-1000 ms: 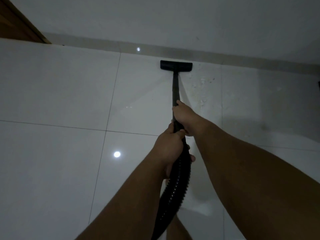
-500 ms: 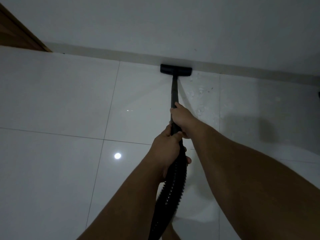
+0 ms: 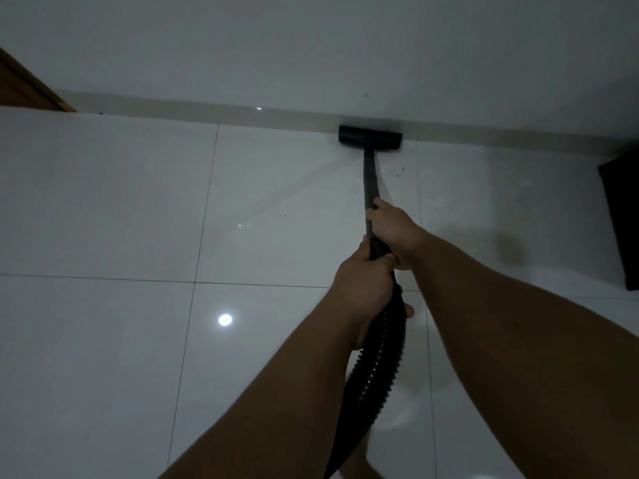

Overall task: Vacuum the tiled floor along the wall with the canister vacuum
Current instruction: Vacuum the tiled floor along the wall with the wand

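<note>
A black floor nozzle (image 3: 370,136) rests on the glossy white tiled floor (image 3: 276,209), pressed against the skirting at the foot of the wall (image 3: 311,46). A dark wand (image 3: 370,181) runs back from it to my hands. My right hand (image 3: 392,228) grips the wand further up. My left hand (image 3: 366,288) grips just behind it, where the ribbed black hose (image 3: 375,375) starts. The hose drops between my forearms and out of the frame's bottom. A few dark specks (image 3: 397,172) lie on the tile just right of the wand. The canister is out of view.
A brown wooden door frame (image 3: 24,88) stands at the far left against the wall. A dark flat object (image 3: 622,216) lies on the floor at the right edge. A light reflects off the tile (image 3: 225,319) at lower left.
The nozzle slid forward from a little short of the skirting until it touches it. The view shifted, bringing the dark object at the right edge into sight. Both hands kept their grip.
</note>
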